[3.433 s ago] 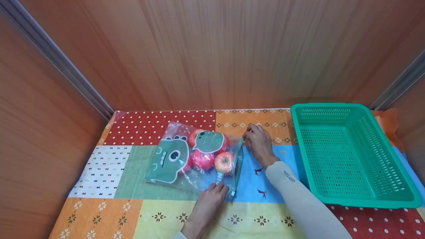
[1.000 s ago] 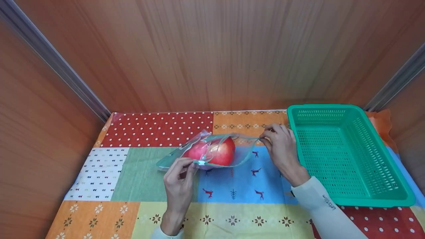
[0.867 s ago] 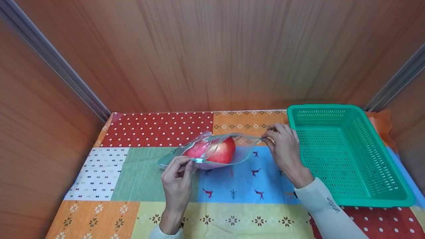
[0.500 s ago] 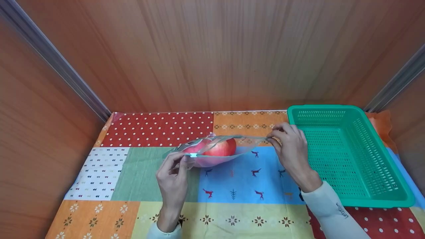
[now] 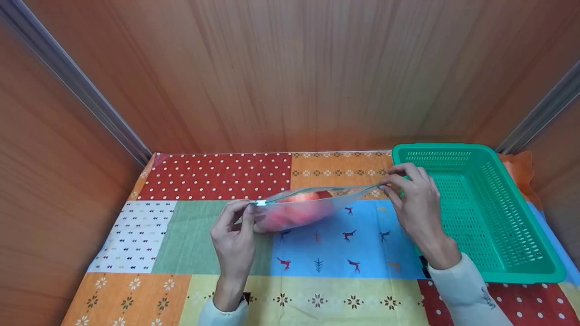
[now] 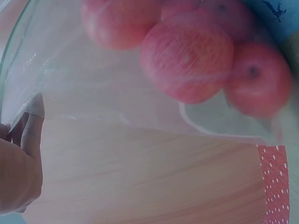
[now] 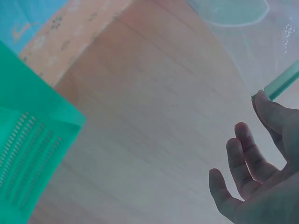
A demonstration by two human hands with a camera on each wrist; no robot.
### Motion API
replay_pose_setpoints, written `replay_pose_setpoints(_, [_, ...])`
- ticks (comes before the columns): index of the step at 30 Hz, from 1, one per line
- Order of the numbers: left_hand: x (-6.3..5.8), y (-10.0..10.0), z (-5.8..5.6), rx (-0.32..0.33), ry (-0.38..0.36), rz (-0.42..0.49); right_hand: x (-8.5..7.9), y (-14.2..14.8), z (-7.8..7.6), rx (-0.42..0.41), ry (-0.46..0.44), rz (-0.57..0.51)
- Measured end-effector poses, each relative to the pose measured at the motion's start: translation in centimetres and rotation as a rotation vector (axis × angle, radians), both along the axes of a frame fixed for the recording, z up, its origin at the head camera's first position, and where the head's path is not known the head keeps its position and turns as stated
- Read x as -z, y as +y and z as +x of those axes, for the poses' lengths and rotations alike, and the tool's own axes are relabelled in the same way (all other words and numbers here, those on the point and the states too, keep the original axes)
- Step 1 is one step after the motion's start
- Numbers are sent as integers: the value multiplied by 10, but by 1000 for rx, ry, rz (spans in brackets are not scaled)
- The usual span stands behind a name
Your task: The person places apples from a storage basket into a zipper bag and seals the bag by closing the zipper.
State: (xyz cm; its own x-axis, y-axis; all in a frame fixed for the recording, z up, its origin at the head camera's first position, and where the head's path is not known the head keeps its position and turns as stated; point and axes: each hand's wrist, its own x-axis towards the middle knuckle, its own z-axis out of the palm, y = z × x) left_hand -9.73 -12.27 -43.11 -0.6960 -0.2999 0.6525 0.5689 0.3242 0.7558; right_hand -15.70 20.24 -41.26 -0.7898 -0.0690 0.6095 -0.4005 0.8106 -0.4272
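Observation:
A clear zip bag (image 5: 294,217) with a green zip strip is stretched between my two hands, its mouth parted in the middle. Several red apples (image 6: 187,58) sit low inside, seen through the film in the left wrist view. My left hand (image 5: 233,244) pinches the strip's left end, right beside the white slider (image 5: 261,203). Thumb and finger of my right hand (image 5: 419,213) pinch the strip's right end; in the right wrist view its other fingers (image 7: 240,165) stand loosely apart. The bag's lower part is close over the blue patch of cloth.
A green plastic basket (image 5: 562,271) with slotted walls stands at the right, partly behind my right hand and sleeve. Patchwork cloth (image 5: 213,179) covers the table. Wood-grain panels (image 5: 290,77) rise at the back and sides.
The bag lay flat with its printed face up; now it is raised upright. Both hands have moved up and apart, the right one toward the basket, and the mouth has narrowed to a long slit.

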Motion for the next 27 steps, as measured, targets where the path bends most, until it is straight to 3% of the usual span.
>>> replay_pose_setpoints(16, [-14, 9, -6, 83, 83, 35, -27, 24, 17, -13, 74, -32])
replay_pose_setpoints(27, [-23, 12, -7, 108, 93, 58, -44, 30, 27, -17, 131, -65])
